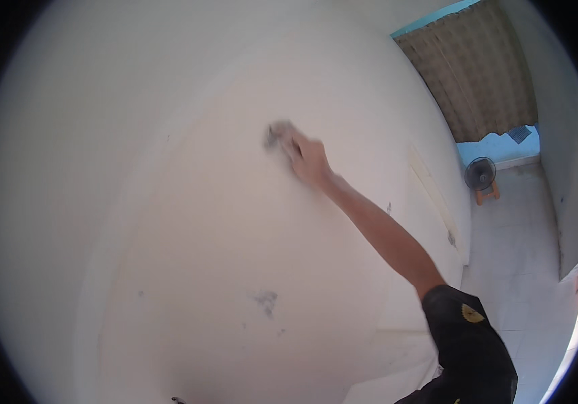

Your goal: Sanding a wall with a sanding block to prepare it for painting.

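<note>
Head view: a cream wall (188, 222) fills the frame, with a grey smudge (266, 301) at 6 o'clock. The right hand (309, 160) presses a grey cloth (278, 135) against it near centre; the left hand is unseen. At 3 o'clock, open tiled floor (518, 269), fan (480, 174) and curtain (477, 67).

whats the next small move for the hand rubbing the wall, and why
Probably slide the right hand and its grey pad down-left toward the dark smudge. The pad is pressed flat high on the white wall, and that lower mark looks untouched.

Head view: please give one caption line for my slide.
Right hand presses a grey pad against a white wall, a dark smudge below.
</note>
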Action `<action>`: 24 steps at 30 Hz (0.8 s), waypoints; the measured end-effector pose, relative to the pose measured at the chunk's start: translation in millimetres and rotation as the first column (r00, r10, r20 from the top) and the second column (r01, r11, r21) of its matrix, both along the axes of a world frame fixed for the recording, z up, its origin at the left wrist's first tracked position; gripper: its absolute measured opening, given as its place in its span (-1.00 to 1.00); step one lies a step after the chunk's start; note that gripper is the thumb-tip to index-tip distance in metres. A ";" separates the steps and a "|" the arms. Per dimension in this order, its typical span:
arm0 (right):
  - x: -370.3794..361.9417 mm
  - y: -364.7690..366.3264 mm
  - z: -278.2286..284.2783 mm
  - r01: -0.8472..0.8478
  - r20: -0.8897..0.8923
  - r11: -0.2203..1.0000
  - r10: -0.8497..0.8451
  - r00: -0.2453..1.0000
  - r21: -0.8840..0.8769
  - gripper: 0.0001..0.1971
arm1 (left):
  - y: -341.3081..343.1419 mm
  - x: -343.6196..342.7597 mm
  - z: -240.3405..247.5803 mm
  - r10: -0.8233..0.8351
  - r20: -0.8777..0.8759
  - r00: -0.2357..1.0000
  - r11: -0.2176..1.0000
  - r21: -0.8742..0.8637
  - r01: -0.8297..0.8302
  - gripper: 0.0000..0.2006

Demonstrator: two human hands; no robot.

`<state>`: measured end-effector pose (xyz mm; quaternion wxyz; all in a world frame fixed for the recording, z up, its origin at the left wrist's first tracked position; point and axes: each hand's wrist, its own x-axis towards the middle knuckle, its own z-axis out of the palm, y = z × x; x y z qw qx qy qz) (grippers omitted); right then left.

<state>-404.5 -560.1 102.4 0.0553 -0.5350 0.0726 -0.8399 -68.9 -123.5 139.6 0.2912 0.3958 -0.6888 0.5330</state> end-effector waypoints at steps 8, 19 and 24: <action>53.8 34.2 -8.5 0.176 -0.245 0.974 -0.207 0.947 -0.144 -0.67 | 2.9 21.7 -6.4 0.024 0.020 1.000 0.999 -0.045 -0.023 -0.84; 52.3 23.5 74.5 0.149 -0.114 0.982 -0.162 0.980 -0.112 -0.74 | 15.0 21.6 3.7 -0.002 0.010 1.000 0.995 -0.105 0.003 -0.84; -13.3 -2.9 117.3 0.270 -0.013 0.876 -0.289 0.957 0.400 -0.69 | 9.7 19.9 4.5 0.037 -0.017 0.999 0.997 -0.072 -0.038 -0.83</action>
